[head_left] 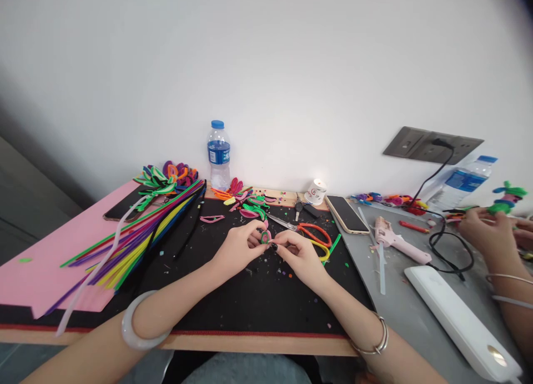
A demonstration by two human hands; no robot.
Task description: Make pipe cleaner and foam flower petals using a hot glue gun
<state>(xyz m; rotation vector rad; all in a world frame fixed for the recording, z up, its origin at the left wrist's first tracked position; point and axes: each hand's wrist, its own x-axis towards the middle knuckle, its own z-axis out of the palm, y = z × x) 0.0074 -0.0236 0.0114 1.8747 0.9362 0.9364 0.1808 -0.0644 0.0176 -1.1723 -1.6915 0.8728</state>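
Note:
Over the black mat (233, 306), my left hand (245, 242) pinches a small pink and green coiled pipe cleaner (265, 237). My right hand (297, 253) meets it from the other side, its thumb and forefinger closed at the coil's lower edge. Whether a separate bit lies between those fingertips is too small to see. Just beyond my right hand lie scissors (310, 229) with orange and yellow handles. Behind my left hand sits a pile of bent pipe cleaners (245, 200) in pink, green and orange.
Long pipe cleaners (137, 234) lie on a pink sheet (37, 262) at left. A water bottle (219, 156), paper cup (316, 192) and phone (346, 214) stand or lie behind. Rightward are a glue gun (400, 242), a white case (458, 317) and a co-worker's hands (489, 231).

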